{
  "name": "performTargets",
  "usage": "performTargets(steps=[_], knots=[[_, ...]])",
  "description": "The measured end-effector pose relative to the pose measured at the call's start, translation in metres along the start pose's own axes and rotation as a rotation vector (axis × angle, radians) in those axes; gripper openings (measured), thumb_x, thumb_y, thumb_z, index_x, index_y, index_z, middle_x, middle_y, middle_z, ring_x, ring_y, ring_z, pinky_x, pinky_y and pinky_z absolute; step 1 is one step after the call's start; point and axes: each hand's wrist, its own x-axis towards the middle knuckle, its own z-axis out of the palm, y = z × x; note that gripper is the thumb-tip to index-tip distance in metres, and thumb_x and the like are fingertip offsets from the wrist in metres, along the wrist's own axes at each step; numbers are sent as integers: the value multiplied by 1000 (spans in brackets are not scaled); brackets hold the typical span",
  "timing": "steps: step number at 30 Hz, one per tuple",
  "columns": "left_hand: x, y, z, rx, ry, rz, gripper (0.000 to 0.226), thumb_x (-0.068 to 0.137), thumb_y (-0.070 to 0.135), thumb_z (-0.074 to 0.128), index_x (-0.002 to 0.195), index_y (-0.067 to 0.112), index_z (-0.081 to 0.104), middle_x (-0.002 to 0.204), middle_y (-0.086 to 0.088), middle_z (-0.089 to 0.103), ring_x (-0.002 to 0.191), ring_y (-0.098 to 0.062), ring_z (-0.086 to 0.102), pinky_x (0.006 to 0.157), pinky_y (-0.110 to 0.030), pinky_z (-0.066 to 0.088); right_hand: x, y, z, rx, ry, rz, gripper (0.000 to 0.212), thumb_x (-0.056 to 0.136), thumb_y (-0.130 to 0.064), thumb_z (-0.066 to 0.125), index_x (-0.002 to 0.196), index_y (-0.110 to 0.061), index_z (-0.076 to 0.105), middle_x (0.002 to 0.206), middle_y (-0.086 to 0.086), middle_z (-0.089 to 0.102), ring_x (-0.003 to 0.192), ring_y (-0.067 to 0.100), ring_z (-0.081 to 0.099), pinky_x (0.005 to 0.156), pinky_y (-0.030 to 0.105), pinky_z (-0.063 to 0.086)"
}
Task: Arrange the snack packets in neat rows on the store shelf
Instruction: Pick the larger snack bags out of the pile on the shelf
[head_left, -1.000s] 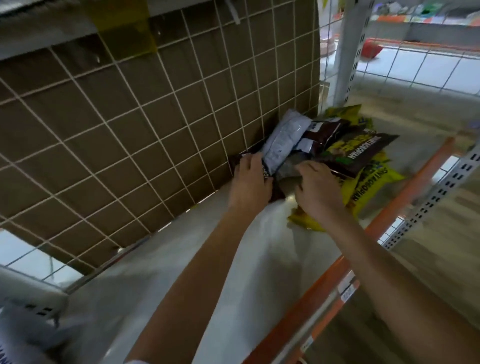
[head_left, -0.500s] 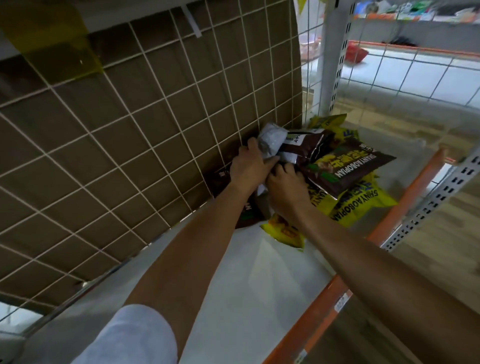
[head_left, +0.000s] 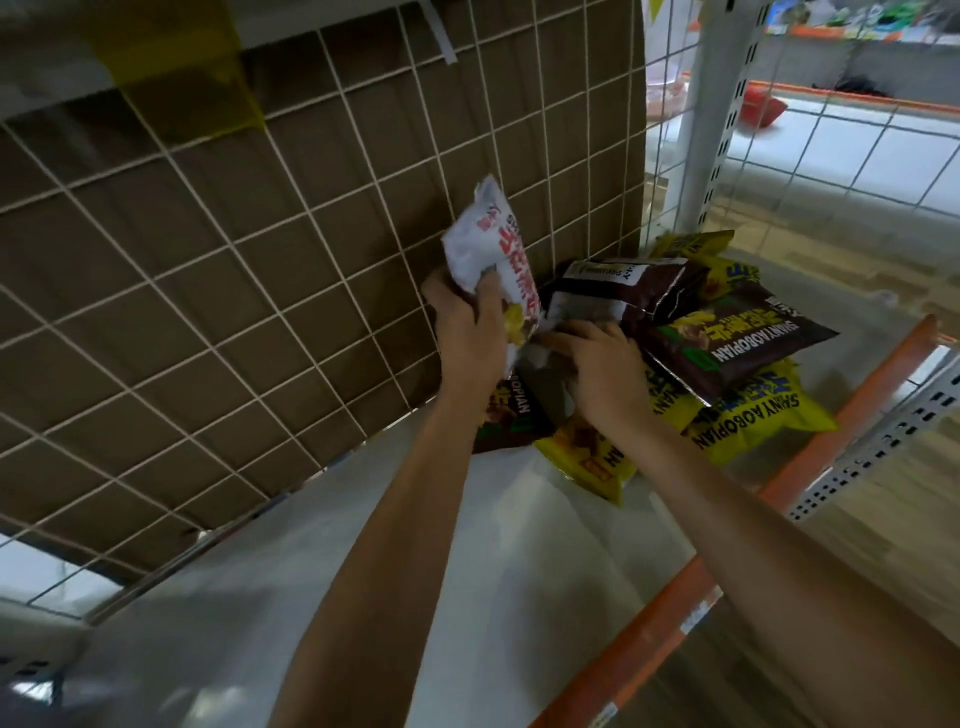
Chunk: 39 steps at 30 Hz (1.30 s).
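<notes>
Left hand lifted white packet upright, clear of pile; earlier it lay flat.

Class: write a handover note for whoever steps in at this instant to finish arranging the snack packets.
Left hand grips a white packet, lifted upright by the wire grid.
Right hand is down in the heap; whether it holds anything is hidden.
Brown packets and yellow packets lie jumbled and overlapping at the far end of the shelf.
Done: no row formed yet.
Left: place the white packet, then line up the heap.
</notes>
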Motion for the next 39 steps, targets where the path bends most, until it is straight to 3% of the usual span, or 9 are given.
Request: performTargets(steps=[5,9,14,19,22,25,31,35,39], knots=[[-23,6,-51,-526,213,-265,27,99,34,46,122,20,42,108,-2,64,98,-19,66,87,-42,54,-1,-14,-19,547,163,34,33,90,-4,51,119,-13,64,113,-4,61,103,9,57,84,3,36],[-35,-1,-89,-799,176,-486,41,99,39,41,127,16,58,121,-10,67,111,-30,63,99,-53,47,-4,-33,-35,865,179,65,26,93,-15,45,114,-11,60,99,-10,63,88,-7,60,75,11,48],[-61,0,-114,-615,212,-518,49,94,58,42,120,21,61,106,-6,73,95,-26,71,90,-49,53,-13,-63,-38,958,196,80,25,95,-20,40,111,-11,56,96,-12,60,88,-2,61,77,22,52],[-87,5,-136,-396,274,-428,33,92,49,53,109,21,61,98,-5,74,84,-21,73,76,-39,60,-24,-93,-44,916,252,186,14,101,-20,35,100,-14,47,79,-11,53,67,-12,55,61,9,42],[-103,5,-156,-320,272,-365,25,93,44,53,97,21,63,88,-2,75,77,-19,73,64,-31,60,-39,-117,-39,875,183,256,17,101,-30,34,96,-19,47,81,-6,56,75,2,58,71,28,49],[-123,4,-182,-197,294,-270,26,95,41,52,94,19,64,84,0,75,78,-19,73,69,-35,60,-59,-147,-27,871,104,314,19,100,-34,33,100,-25,49,95,2,63,88,16,62,82,40,51],[-163,-7,-247,25,424,-129,27,93,47,53,89,20,57,82,-3,70,74,-20,70,65,-37,58,-99,-216,-7,1006,-86,514,17,102,-35,26,105,-31,43,89,5,63,71,12,62,60,24,47],[-195,-12,-290,214,573,-94,33,92,50,49,73,22,49,63,4,60,55,-2,59,49,-21,46,-124,-253,6,1086,-205,626,20,100,-41,25,108,-32,41,81,3,65,70,16,65,63,28,49],[-230,-25,-335,277,719,-116,42,89,56,41,79,17,51,71,0,65,63,-16,65,52,-28,50,-148,-284,17,1108,-283,634,29,100,-37,26,91,-24,51,63,1,64,53,13,62,57,27,51]])
